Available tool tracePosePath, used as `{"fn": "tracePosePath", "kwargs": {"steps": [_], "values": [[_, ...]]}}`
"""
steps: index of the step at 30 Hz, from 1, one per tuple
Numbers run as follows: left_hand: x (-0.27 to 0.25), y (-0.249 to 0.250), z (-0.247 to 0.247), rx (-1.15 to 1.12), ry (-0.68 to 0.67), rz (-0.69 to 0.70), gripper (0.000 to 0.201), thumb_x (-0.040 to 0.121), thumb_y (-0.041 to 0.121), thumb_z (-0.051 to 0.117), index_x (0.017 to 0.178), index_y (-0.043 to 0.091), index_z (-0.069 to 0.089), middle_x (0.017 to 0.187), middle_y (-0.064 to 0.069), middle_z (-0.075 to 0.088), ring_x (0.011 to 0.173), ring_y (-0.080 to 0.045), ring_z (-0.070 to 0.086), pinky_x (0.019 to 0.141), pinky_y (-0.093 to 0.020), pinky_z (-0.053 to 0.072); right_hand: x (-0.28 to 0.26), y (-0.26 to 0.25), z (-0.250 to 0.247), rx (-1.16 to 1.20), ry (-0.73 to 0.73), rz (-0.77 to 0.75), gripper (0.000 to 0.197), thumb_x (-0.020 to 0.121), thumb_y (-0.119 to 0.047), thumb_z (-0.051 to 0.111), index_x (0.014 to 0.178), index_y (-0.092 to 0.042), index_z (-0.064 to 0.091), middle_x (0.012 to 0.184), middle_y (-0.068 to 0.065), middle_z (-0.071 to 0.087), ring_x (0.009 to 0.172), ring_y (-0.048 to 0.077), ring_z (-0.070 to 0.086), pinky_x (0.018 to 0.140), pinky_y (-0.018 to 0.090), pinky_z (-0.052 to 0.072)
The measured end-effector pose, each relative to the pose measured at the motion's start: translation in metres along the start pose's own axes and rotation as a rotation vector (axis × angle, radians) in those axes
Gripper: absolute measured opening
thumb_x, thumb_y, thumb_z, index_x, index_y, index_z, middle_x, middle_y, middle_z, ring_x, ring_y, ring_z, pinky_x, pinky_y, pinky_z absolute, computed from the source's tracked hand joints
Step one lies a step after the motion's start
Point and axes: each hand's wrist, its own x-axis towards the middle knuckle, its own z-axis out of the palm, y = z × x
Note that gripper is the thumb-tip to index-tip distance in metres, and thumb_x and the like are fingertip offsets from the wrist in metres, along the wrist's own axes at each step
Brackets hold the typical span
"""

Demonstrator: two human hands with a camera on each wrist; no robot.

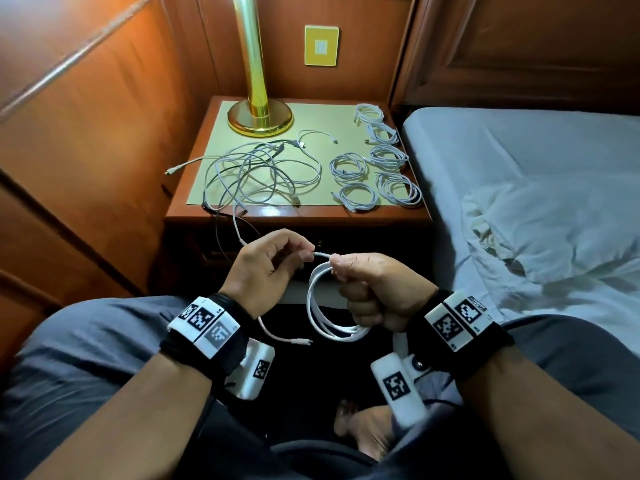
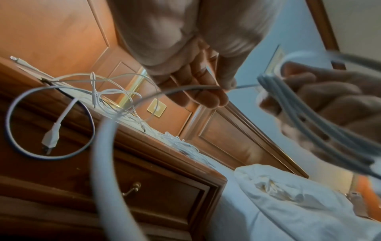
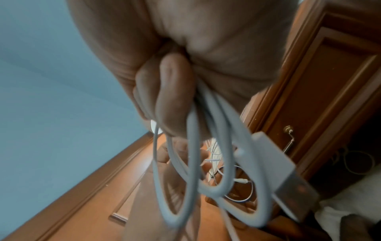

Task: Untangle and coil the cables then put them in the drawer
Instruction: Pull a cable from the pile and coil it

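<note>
Step in hand: coiling one thin white charging cable [image 1: 320, 299], judged about midway; several loops made, a tail left to wind.
Right hand [image 1: 377, 289]: fingers curled round the gathered loops, thumb and forefinger pinching the top; a grey USB plug [image 3: 288, 176] hangs beside the loops.
Left hand [image 1: 266, 268]: fingertips pinch the free run of the same cable, close to the right thumb; that run leads up to the nightstand.
Tangle: loose heap of white and grey cables [image 1: 256, 174] on the pale green mat [image 1: 214, 133], left part.
Done coils: six small white coiled cables [image 1: 377, 161] on the mat's right side.
Drawer: dark wooden drawer front with brass handle [image 2: 132, 189], looks closed.
Next move, as judged: feed slack rightward for another loop; pull gently, since the tail may snag in the heap.
</note>
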Motion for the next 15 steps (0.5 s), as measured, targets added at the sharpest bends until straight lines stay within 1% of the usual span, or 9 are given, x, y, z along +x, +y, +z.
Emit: {"fn": "tracePosePath", "kwargs": {"steps": [2, 4, 6, 8, 10, 11, 12, 14, 15], "values": [[-0.004, 0.0, 0.007, -0.049, 0.001, -0.035, 0.008, 0.092, 0.007, 0.069, 0.096, 0.014, 0.071, 0.085, 0.003, 0.072, 0.081, -0.012, 0.069, 0.077, -0.024, 0.053, -0.001, -0.003, 0.0, 0.072, 0.019, -0.005, 0.035, 0.098, -0.041, 0.045, 0.072, -0.019, 0.038, 0.046, -0.008, 0.02, 0.033, 0.005, 0.012, 0.04, 0.015, 0.008], [-0.006, 0.002, 0.013, -0.087, 0.019, -0.084, 0.01, 0.091, 0.011, 0.071, 0.094, 0.02, 0.074, 0.087, 0.002, 0.074, 0.082, -0.019, 0.071, 0.076, -0.031, 0.056, -0.001, -0.005, 0.0, 0.097, 0.058, -0.014, 0.039, 0.098, -0.047, 0.043, 0.071, -0.02, 0.039, 0.046, -0.007, 0.019, 0.033, 0.006, 0.012, 0.041, 0.016, 0.007], [-0.006, 0.007, 0.017, -0.156, 0.044, -0.15, 0.011, 0.092, 0.012, 0.071, 0.092, 0.02, 0.077, 0.089, 0.0, 0.077, 0.082, -0.022, 0.072, 0.076, -0.033, 0.057, 0.001, -0.003, 0.0, 0.103, 0.098, -0.042, 0.042, 0.1, -0.05, 0.04, 0.07, -0.02, 0.039, 0.047, -0.006, 0.019, 0.033, 0.007, 0.012, 0.041, 0.016, 0.008], [-0.006, 0.011, 0.019, -0.307, 0.058, -0.26, 0.016, 0.097, 0.015, 0.063, 0.093, 0.015, 0.078, 0.093, -0.01, 0.077, 0.084, -0.023, 0.071, 0.079, -0.036, 0.057, 0.002, -0.002, -0.001, 0.116, 0.123, -0.08, 0.043, 0.101, -0.049, 0.039, 0.069, -0.02, 0.039, 0.047, -0.004, 0.02, 0.033, 0.008, 0.013, 0.04, 0.014, 0.013], [-0.007, 0.014, 0.018, -0.536, 0.022, -0.38, 0.028, 0.102, 0.023, 0.054, 0.098, 0.007, 0.077, 0.101, -0.024, 0.074, 0.09, -0.033, 0.068, 0.086, -0.046, 0.055, 0.004, -0.002, -0.002, 0.137, 0.125, -0.105, 0.043, 0.1, -0.048, 0.039, 0.068, -0.02, 0.038, 0.046, -0.004, 0.02, 0.033, 0.008, 0.013, 0.04, 0.013, 0.014], [-0.008, 0.013, 0.018, -0.595, -0.006, -0.392, 0.029, 0.101, 0.026, 0.056, 0.099, 0.008, 0.077, 0.103, -0.024, 0.073, 0.093, -0.034, 0.068, 0.089, -0.048, 0.054, 0.005, -0.001, -0.002, 0.147, 0.125, -0.113, 0.043, 0.1, -0.048, 0.039, 0.068, -0.02, 0.038, 0.045, -0.004, 0.02, 0.032, 0.008, 0.013, 0.04, 0.013, 0.014], [-0.009, 0.012, 0.019, -0.59, -0.027, -0.37, 0.024, 0.097, 0.028, 0.06, 0.097, 0.012, 0.078, 0.102, -0.02, 0.074, 0.094, -0.031, 0.069, 0.09, -0.046, 0.055, 0.005, -0.001, -0.002, 0.157, 0.126, -0.119, 0.044, 0.101, -0.048, 0.038, 0.068, -0.02, 0.037, 0.044, -0.004, 0.021, 0.032, 0.008, 0.013, 0.04, 0.013, 0.014], [-0.011, 0.013, 0.021, -0.549, -0.058, -0.319, 0.014, 0.088, 0.028, 0.067, 0.093, 0.021, 0.078, 0.096, -0.008, 0.074, 0.09, -0.022, 0.069, 0.087, -0.039, 0.056, 0.006, -0.001, -0.002, 0.172, 0.13, -0.13, 0.044, 0.101, -0.047, 0.037, 0.067, -0.019, 0.036, 0.043, -0.004, 0.022, 0.03, 0.008, 0.014, 0.04, 0.012, 0.014], [-0.011, 0.012, 0.021, -0.568, -0.059, -0.33, 0.011, 0.085, 0.028, 0.071, 0.092, 0.023, 0.078, 0.094, -0.006, 0.074, 0.088, -0.021, 0.068, 0.087, -0.041, 0.056, 0.006, -0.001, -0.002, 0.175, 0.132, -0.135, 0.045, 0.101, -0.047, 0.037, 0.067, -0.019, 0.036, 0.043, -0.004, 0.022, 0.03, 0.008, 0.015, 0.04, 0.012, 0.015]]}}
